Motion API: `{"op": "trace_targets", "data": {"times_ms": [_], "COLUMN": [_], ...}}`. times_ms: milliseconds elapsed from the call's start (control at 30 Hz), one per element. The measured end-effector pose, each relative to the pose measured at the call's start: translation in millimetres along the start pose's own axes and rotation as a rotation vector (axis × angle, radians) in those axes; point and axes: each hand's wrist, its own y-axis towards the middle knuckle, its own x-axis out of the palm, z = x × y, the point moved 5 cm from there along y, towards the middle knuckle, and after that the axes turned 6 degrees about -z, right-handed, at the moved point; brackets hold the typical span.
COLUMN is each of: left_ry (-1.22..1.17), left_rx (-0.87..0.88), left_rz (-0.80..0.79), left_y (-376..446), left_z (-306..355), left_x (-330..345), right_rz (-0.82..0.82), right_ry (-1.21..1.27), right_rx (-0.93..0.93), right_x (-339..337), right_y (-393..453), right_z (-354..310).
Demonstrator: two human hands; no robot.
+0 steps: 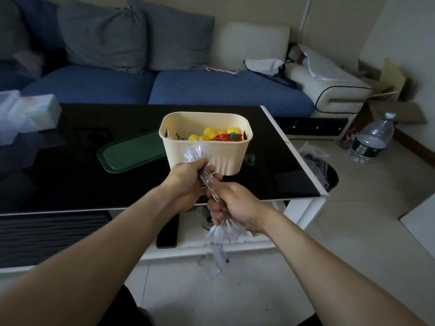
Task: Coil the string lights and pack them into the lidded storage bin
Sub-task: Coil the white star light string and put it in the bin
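We see no legible writing; both hands, left hand (188,178) and right hand (231,203), grip a bunched clear string-light bundle (207,177) before the bin (207,151).

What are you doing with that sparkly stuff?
A person is bunching a strand of clear string lights, gripping it with the left hand and right hand. In front, the cream bin sits open on the black table, already holding yellow bulb lights. Its green lid lies beside it.
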Motion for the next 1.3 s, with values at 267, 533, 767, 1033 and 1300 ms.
{"op": "trace_targets", "data": {"times_ms": [267, 533, 767, 1033, 1300], "left_ry": [-0.083, 0.158, 0.109, 0.157, 0.032], "left_rx": [0.039, -0.093, -0.084, -0.047, -0.138], "left_rz": [-0.034, -0.248, -0.141, 0.012, -0.060], "left_y": [3, -14, -16, -3, 10], "left_z": [4, -6, -14, -25, -46], "left_x": [-3, -3, -11, -8, -4], "right_rz": [-0.001, 0.016, -0.117, 0.176, 0.743], "right_ry": [0.092, 0.195, 0.173, -0.087, -0.622], "right_rx": [-0.020, -0.065, 0.040, -0.040, 0.018], "right_x": [4, 5, 9, -57, -144], "right_y": [8, 13, 18, 11, 24], "right_z": [-7, -9, -2, -14, -3]}}
